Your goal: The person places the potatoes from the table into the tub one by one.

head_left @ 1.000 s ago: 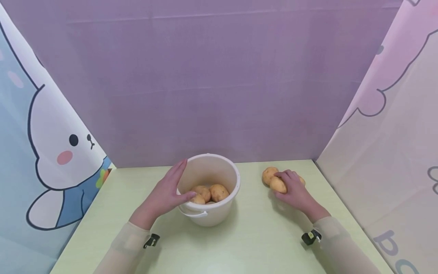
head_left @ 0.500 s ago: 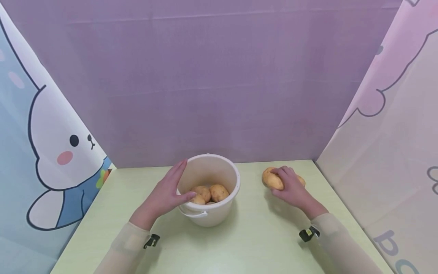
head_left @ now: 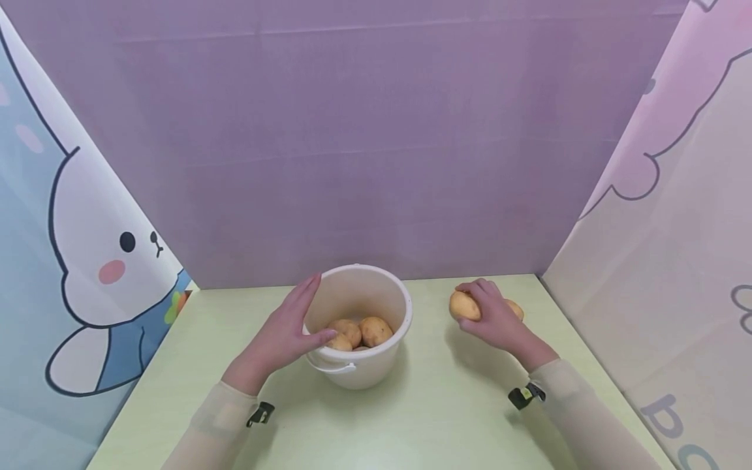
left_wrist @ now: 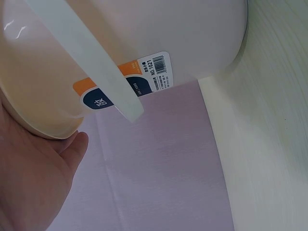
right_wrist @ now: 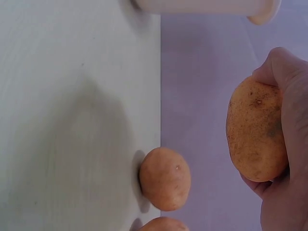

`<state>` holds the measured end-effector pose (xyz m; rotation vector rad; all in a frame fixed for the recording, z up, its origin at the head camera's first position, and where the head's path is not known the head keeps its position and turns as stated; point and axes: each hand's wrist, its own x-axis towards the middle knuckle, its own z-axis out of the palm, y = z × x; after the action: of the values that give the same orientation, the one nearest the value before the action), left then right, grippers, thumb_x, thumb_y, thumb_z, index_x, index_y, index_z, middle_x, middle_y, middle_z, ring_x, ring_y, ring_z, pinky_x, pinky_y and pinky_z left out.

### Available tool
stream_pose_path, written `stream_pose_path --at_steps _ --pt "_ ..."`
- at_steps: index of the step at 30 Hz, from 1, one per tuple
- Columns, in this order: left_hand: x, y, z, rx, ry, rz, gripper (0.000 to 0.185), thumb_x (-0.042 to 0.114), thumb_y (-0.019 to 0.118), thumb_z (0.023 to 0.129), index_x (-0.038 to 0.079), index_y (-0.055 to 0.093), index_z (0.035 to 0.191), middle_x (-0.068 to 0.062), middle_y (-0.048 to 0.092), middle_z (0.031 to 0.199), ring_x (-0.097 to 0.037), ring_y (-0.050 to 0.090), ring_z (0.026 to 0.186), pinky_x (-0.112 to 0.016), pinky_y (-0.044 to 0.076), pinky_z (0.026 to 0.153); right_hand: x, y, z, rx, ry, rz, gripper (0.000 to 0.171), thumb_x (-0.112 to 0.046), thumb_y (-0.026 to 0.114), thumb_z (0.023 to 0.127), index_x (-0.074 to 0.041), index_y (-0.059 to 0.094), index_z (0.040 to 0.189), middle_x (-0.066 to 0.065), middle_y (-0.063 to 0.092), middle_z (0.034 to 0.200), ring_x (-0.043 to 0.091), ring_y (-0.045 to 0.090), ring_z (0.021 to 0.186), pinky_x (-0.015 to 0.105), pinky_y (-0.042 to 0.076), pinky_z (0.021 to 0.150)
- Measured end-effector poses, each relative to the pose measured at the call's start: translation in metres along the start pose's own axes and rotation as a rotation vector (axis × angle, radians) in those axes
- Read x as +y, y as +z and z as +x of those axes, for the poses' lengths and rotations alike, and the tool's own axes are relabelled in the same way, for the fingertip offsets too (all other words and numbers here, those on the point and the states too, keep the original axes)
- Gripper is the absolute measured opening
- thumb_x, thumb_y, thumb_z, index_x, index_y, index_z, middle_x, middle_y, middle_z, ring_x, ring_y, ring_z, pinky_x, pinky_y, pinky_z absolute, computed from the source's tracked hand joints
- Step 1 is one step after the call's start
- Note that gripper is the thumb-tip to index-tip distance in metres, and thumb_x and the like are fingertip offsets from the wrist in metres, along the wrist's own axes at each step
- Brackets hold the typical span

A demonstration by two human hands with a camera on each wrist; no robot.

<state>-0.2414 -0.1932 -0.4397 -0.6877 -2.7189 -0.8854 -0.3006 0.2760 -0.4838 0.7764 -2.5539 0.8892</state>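
In the head view, a white bucket (head_left: 376, 369) stands on the table with several potatoes (head_left: 376, 331) inside. My left hand (head_left: 288, 333) rests on its left rim, fingers and thumb fairly straight. The left wrist view shows that hand against the rim, beside the white handle (left_wrist: 91, 53). My right hand (head_left: 496, 320) grips a potato (head_left: 464, 305), held above the table to the right of the bucket. The right wrist view shows this held potato (right_wrist: 257, 130) clear of the tabletop. Below it, two more potatoes (right_wrist: 165, 179) sit on the table, one partly cut off by the frame edge.
The pale green table (head_left: 364, 431) meets a purple backdrop (head_left: 376, 143) just behind the bucket. Printed panels flank it, a cartoon rabbit panel (head_left: 111, 215) at left and a pink-and-white panel (head_left: 675, 261) at right. A label (left_wrist: 154, 72) is on the bucket's side.
My right hand has risen slightly and shifted left with its potato, which now hides the potato behind it in the head view. My left hand and the bucket have stayed in place.
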Motion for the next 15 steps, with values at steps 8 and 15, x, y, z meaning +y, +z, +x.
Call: stream_pose_path --at_steps 8,15 --pt "-0.001 0.001 0.000 0.002 -0.001 0.007 0.113 0.053 0.084 0.096 0.010 0.019 0.178 -0.019 0.025 0.181 -0.046 0.029 0.164 -0.072 0.033 0.125 -0.009 0.000 0.009 -0.011 0.008 0.016 0.058 -0.019 0.084 0.084 -0.013 0.067 0.139 0.004 0.061 0.128 0.025 0.049 0.113 0.040 0.047 0.077" --pt "-0.001 0.001 0.000 0.003 0.007 0.009 0.114 0.058 0.082 0.096 0.010 0.019 0.178 -0.019 0.026 0.181 -0.044 0.029 0.164 -0.071 0.033 0.126 -0.023 -0.006 0.019 -0.016 -0.014 0.029 0.058 -0.018 0.084 0.085 -0.010 0.066 0.139 0.007 0.062 0.131 0.024 0.050 0.109 0.040 0.047 0.078"
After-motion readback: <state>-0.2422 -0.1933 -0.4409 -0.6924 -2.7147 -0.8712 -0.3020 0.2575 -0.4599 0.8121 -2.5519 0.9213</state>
